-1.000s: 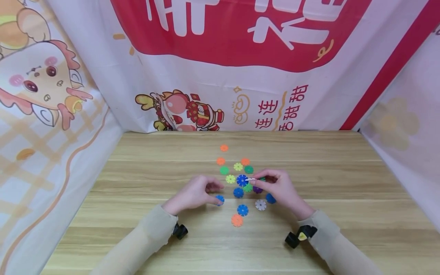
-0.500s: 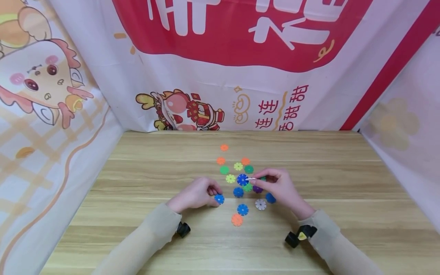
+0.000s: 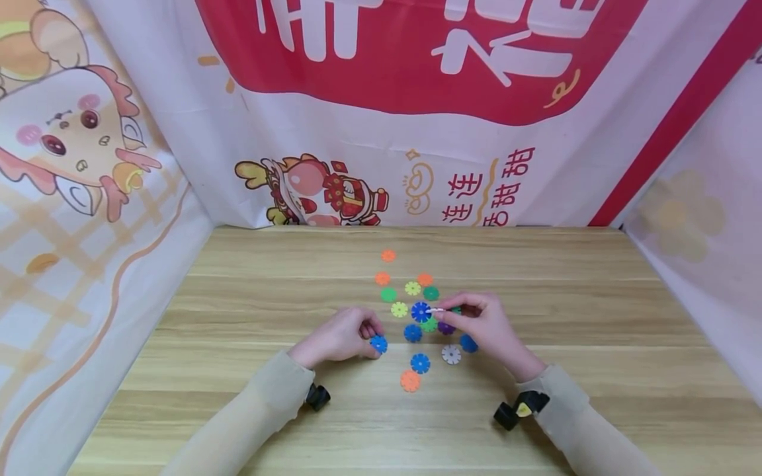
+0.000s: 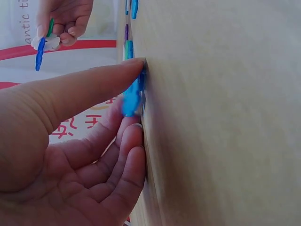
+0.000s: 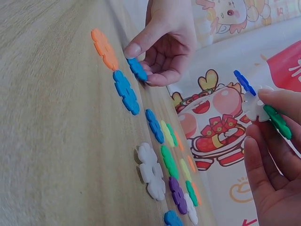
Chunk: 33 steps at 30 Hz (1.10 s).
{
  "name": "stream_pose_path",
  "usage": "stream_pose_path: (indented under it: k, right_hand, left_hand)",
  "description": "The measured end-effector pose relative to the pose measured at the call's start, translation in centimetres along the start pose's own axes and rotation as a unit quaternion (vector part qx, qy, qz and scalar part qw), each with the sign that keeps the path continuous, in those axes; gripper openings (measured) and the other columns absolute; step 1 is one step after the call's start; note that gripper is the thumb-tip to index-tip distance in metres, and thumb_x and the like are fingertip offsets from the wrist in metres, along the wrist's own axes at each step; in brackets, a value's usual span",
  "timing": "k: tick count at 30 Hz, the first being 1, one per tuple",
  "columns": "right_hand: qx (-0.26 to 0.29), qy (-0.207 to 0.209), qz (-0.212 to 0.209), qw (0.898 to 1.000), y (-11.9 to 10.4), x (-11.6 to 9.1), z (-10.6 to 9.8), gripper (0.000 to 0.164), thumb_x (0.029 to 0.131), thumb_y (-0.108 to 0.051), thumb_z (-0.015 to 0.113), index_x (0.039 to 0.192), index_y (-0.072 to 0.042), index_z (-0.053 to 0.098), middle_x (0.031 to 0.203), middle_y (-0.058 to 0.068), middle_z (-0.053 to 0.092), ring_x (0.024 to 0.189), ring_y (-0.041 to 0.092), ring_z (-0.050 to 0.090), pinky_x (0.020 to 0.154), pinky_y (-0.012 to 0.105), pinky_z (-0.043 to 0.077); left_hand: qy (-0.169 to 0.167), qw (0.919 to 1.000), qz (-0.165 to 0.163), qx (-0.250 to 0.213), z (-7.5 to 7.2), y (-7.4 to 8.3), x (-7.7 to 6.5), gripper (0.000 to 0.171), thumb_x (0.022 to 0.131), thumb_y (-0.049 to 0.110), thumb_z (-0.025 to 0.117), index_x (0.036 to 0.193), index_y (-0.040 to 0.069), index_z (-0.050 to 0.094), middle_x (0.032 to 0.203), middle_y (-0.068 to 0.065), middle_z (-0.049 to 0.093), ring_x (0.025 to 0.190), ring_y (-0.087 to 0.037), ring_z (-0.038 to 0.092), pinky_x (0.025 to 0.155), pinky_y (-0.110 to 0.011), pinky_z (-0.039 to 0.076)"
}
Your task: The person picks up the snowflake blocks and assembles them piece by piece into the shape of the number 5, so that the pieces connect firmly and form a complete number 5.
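Note:
My left hand (image 3: 342, 336) pinches a light blue notched plastic disc (image 3: 378, 344) between thumb and fingers, close to the tabletop. In the right wrist view the thumb lies on one edge of that light blue disc (image 5: 137, 69), with a finger at the opposite edge. My right hand (image 3: 483, 324) is raised above the table, holding a white notched disc (image 5: 254, 107) between thumb and fingers. Slotted into the white disc are a dark blue disc (image 5: 244, 82) and a green disc (image 5: 278, 122). The head view shows the dark blue disc (image 3: 421, 312) face on.
Several loose discs lie flat between and beyond the hands. Nearest are an orange disc (image 3: 410, 381), a blue disc (image 3: 420, 363) and a white disc (image 3: 451, 355); an orange disc (image 3: 388, 255) lies farthest back. Printed cloth (image 3: 357, 125) surrounds the wooden table (image 3: 268, 264) at the back and sides.
My left fingers have taken hold of the light blue disc, which they only touched before, and turned it slightly to face the head camera. The right hand has stayed almost still.

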State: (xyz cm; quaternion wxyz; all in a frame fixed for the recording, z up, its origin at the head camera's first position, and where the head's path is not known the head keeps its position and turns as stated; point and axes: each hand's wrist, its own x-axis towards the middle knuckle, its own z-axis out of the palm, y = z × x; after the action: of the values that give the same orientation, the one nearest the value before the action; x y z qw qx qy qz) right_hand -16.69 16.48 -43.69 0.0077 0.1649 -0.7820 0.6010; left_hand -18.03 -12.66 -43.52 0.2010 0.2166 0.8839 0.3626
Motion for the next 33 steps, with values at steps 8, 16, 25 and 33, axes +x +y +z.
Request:
stream_pose_path:
  k: [8, 16, 25, 33]
  right_hand:
    - [-0.006, 0.004, 0.004, 1.0, -0.1, -0.1, 0.0, 0.01, 0.09, -0.016, 0.081, 0.097, -0.009, 0.078, 0.098, 0.006, 0.075, 0.078, 0.024, 0.065, 0.062, 0.023, 0.05]
    - [0.005, 0.003, 0.013, 1.0, 0.0, -0.1, -0.1, 0.012, 0.09, -0.016, 0.081, 0.098, -0.008, 0.078, 0.1, 0.006, 0.075, 0.083, 0.024, 0.066, 0.065, 0.024, 0.052]
    - [0.008, 0.001, 0.019, 1.0, 0.2, -0.1, -0.1, 0.012, 0.09, -0.016, 0.081, 0.098, -0.009, 0.078, 0.101, 0.006, 0.075, 0.083, 0.024, 0.066, 0.065, 0.024, 0.051]
    - [-0.003, 0.001, 0.022, 1.0, 0.3, 0.0, -0.1, 0.012, 0.09, -0.017, 0.081, 0.098, -0.009, 0.078, 0.099, 0.005, 0.075, 0.076, 0.022, 0.062, 0.061, 0.023, 0.047]
  left_hand:
    - [0.0, 0.9998, 0.002, -0.018, 0.0, 0.1, 0.0, 0.027, 0.081, 0.002, 0.085, 0.098, 0.01, 0.066, 0.088, -0.001, 0.063, 0.08, -0.017, 0.058, 0.072, -0.032, 0.052]
    - [0.024, 0.9983, 0.002, -0.054, 0.0, -0.2, 0.2, 0.018, 0.085, 0.0, 0.081, 0.093, 0.009, 0.068, 0.086, 0.002, 0.067, 0.076, -0.016, 0.063, 0.066, -0.033, 0.055]
    - [0.077, 0.9945, 0.011, -0.071, -0.4, 0.3, 0.4, 0.015, 0.085, 0.006, 0.083, 0.087, 0.012, 0.07, 0.084, 0.005, 0.07, 0.077, -0.014, 0.065, 0.071, -0.033, 0.055]
    - [0.118, 0.9876, 0.028, -0.1, -0.5, 1.0, 0.2, 0.014, 0.086, 0.008, 0.083, 0.086, 0.016, 0.072, 0.087, 0.006, 0.071, 0.081, -0.014, 0.067, 0.076, -0.033, 0.057]
